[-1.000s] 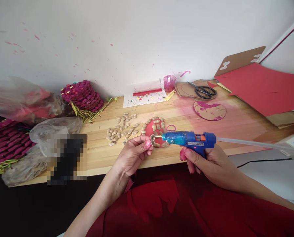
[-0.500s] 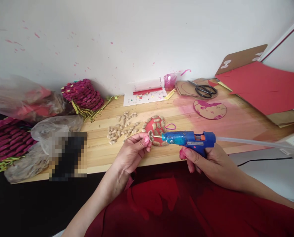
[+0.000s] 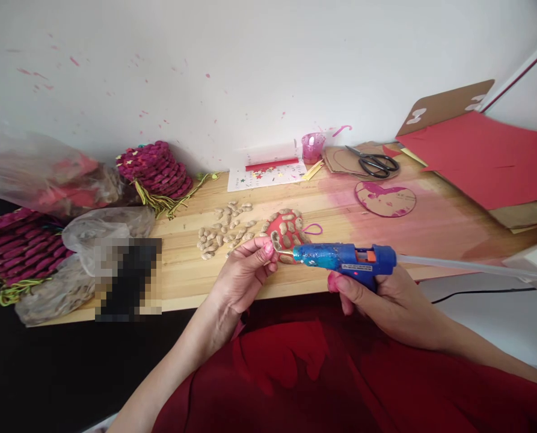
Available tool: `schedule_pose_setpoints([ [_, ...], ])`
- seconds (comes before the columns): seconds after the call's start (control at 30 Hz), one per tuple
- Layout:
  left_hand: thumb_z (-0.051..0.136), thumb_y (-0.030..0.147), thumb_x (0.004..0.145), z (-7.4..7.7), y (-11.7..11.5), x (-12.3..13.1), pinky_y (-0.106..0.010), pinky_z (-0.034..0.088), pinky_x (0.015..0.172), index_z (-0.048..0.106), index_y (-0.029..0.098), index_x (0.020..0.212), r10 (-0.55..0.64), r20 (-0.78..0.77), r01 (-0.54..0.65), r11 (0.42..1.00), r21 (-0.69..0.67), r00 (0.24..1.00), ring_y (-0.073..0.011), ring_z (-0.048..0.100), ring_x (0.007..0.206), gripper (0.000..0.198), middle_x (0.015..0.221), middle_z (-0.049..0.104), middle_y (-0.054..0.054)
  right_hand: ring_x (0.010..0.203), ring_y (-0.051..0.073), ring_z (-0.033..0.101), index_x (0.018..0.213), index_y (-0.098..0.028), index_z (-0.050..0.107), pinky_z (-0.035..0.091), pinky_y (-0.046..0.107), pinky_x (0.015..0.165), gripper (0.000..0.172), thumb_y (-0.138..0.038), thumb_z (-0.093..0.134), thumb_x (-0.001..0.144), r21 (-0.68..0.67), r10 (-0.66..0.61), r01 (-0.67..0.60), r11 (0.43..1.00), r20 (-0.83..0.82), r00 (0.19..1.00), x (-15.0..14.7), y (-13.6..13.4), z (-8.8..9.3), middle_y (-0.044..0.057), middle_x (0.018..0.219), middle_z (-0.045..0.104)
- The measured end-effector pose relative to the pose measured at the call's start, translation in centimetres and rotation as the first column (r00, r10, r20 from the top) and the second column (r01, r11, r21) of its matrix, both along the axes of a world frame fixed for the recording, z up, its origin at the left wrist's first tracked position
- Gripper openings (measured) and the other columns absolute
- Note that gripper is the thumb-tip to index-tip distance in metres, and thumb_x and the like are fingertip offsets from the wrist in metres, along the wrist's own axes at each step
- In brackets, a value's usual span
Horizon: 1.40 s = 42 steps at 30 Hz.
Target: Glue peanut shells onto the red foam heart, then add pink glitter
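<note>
Between thumb and fingers, my left hand [image 3: 249, 270] pinches a peanut shell [image 3: 275, 241] above the table. My right hand [image 3: 376, 297] is wrapped round the handle of a blue glue gun [image 3: 340, 257], its nozzle pointing left and touching or nearly touching the shell; I cannot tell which. A clear glue stick [image 3: 444, 263] sticks out of the gun's back. Just behind lies a red heart-shaped piece [image 3: 275, 225] with peanut shells on it and a pink loop [image 3: 313, 229] at its right; the gun and my left hand hide part of it. Loose peanut shells [image 3: 225, 228] are scattered to its left.
Black scissors [image 3: 376, 163] rest on cardboard at the back, near a pink-stained cup [image 3: 312, 147]. A cardboard heart [image 3: 385, 199] lies at right, beside red sheets [image 3: 480, 159]. Plastic bags [image 3: 94, 231] and stacked magenta peanut pieces [image 3: 155, 171] stand at left.
The glue gun's nozzle has dipped slightly and lies lower against the peanut shell. My left hand keeps its pinch. The whole view has shifted a little.
</note>
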<state>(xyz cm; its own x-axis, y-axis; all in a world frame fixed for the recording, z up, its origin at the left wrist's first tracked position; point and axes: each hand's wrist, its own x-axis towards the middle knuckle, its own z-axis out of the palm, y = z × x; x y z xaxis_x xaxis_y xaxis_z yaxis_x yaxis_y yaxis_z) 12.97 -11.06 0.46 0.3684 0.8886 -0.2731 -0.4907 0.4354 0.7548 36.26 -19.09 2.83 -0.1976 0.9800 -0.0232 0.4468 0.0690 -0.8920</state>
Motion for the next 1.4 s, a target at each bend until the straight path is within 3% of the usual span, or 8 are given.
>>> schedule_pose_setpoints([
  [0.47, 0.094, 0.021, 0.066, -0.1, 0.0, -0.03, -0.015, 0.048, 0.057, 0.073, 0.014, 0.075, -0.001, 0.026, 0.001, 1.0, 0.008, 1.0, -0.0065, 0.059, 0.062, 0.024, 0.067, 0.064, 0.002, 0.059, 0.016, 0.06, 0.07, -0.024, 0.06, 0.047, 0.031, 0.057, 0.044, -0.056, 0.051, 0.098, -0.032, -0.008, 0.009, 0.999, 0.008, 1.0, 0.01, 0.01, 0.16, 0.002, 0.065, 0.067],
  [0.73, 0.094, 0.021, 0.065, -0.08, -0.03, 0.02, -0.014, 0.049, 0.056, 0.073, 0.014, 0.075, -0.005, 0.036, 0.005, 1.0, -0.001, 0.999, -0.0066, 0.058, 0.061, 0.025, 0.066, 0.064, 0.001, 0.06, 0.016, 0.06, 0.068, -0.024, 0.059, 0.045, 0.031, 0.057, 0.044, -0.053, 0.049, 0.099, 0.033, -0.003, 0.002, 0.999, 0.023, 1.0, 0.21, 0.05, 0.05, 0.001, 0.064, 0.066],
  [1.4, 0.096, 0.023, 0.062, -0.36, 0.08, 0.09, -0.015, 0.048, 0.054, 0.075, 0.013, 0.077, -0.007, 0.027, 0.008, 1.0, -0.029, 1.0, -0.0071, 0.059, 0.06, 0.027, 0.065, 0.065, -0.001, 0.057, 0.015, 0.059, 0.068, -0.024, 0.06, 0.046, 0.03, 0.056, 0.042, -0.052, 0.051, 0.099, 0.043, -0.02, 0.019, 0.999, 0.034, 0.999, 0.4, 0.19, -0.15, 0.001, 0.062, 0.065],
])
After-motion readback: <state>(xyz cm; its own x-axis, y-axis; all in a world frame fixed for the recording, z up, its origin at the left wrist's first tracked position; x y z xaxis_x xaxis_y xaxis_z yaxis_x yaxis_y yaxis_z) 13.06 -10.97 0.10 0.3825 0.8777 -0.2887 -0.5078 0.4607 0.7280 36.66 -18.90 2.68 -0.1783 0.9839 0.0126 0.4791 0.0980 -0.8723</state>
